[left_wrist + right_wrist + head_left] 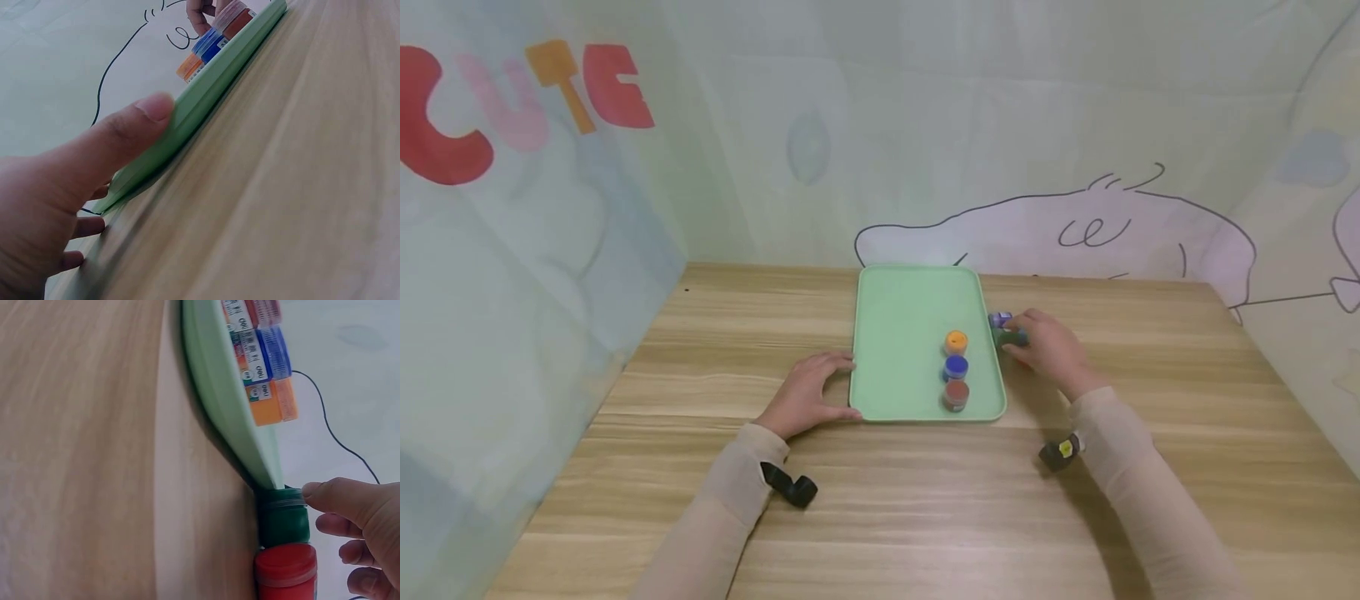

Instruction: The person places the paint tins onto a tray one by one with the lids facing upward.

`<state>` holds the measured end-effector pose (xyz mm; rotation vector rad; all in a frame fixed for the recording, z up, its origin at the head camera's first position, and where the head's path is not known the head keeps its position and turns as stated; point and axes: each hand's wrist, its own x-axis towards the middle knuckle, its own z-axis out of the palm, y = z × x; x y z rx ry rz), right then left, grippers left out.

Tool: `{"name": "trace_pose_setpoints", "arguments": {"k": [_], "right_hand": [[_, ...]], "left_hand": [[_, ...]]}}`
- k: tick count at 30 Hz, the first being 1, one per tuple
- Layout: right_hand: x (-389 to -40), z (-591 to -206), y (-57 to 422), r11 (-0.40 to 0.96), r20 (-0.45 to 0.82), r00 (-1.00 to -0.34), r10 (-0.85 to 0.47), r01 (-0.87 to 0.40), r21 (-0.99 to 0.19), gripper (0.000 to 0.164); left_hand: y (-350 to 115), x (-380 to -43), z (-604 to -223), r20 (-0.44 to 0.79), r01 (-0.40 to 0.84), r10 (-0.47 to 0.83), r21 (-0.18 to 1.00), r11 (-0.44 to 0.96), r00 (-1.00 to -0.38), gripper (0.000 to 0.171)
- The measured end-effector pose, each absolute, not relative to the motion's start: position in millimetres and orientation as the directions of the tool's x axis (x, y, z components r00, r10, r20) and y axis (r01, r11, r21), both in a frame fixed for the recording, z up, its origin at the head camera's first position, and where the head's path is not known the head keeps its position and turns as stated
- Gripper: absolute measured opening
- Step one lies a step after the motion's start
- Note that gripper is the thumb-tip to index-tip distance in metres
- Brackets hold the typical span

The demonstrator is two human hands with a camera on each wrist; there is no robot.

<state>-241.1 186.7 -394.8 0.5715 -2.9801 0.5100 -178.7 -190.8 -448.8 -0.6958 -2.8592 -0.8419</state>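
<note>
The right hand [1051, 347] has its grip on a green jar [284, 520], just beside a green tray [902, 333]. The left hand [807, 393], spread wide, touches the tray's edge. An orange jar [956, 342], blue jar [956, 367] and brown jar [956, 396] stand on the tray.

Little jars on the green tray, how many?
3, in a row: the orange jar at the back, the blue jar in the middle, the reddish-brown jar in front. None look hidden.

Tabletop setup, not a kitchen or workshop: wood-grain table [910, 508] filling lower frame, crinkled printed backdrop [737, 167] behind, "CUTE" lettering [523, 133] upper left, cartoon outline [1037, 237] right of centre. Possibly home or studio; view's too tight.
</note>
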Motion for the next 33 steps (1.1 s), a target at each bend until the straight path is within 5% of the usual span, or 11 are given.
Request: {"name": "trace_pose_setpoints", "arguments": {"k": [33], "right_hand": [[-249.7,-402.4,178.0,0.88,0.126,-0.881,-0.455,-0.467,-0.086,0.041]], "left_hand": [[-190.0,-176.1,-448.1,0.212,0.446,0.395,0.496,0.745,-0.894,0.079]]}}
